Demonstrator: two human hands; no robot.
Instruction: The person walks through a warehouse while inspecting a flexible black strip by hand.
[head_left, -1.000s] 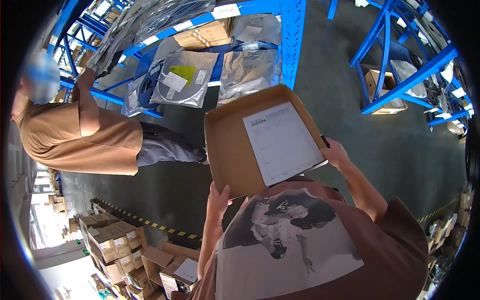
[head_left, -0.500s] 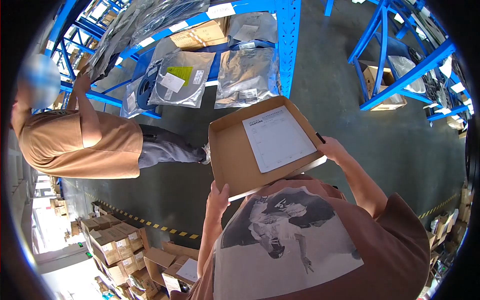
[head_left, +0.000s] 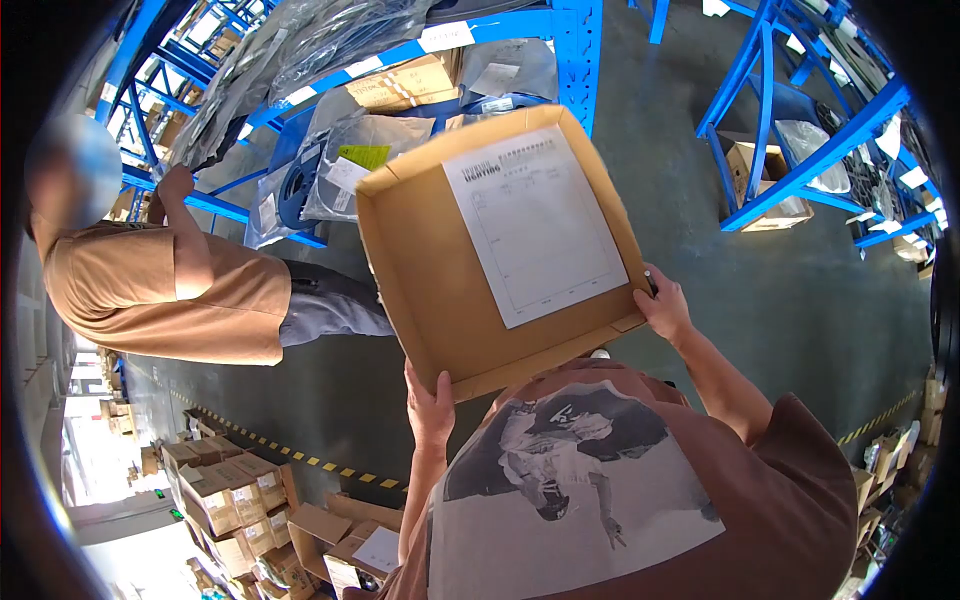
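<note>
Cardboard tray [head_left: 430,270], shallow and open at the top, is up off the floor [head_left: 700,400] in front of the person in the printed shirt [head_left: 590,480], tilted, one corner pointing toward the blue rack [head_left: 578,70]. The left hand [head_left: 430,405] has its grip on the tray's near left corner, thumb laid along the wall. At the near right corner the right hand [head_left: 663,303] grasps the tray too, with a dark pen [head_left: 651,284] caught among its fingers.

Inside lies a white printed sheet [head_left: 540,235], closer to the right edge than the left, where a broad strip of bare cardboard shows. I can make out "LIGHTING" near the sheet's far left corner; the smaller print is too faint to read.

Beyond the tray, the rack carries clear bags, a blue reel [head_left: 297,190] and a carton [head_left: 405,83]. Over to the left a co-worker [head_left: 165,290] in a brown top has an arm raised at the rack. Stacked boxes [head_left: 225,490] stand lower left, near a yellow-and-black floor line [head_left: 300,457]. Across the aisle is a second blue rack [head_left: 815,155], an open box [head_left: 765,180] low in it.
</note>
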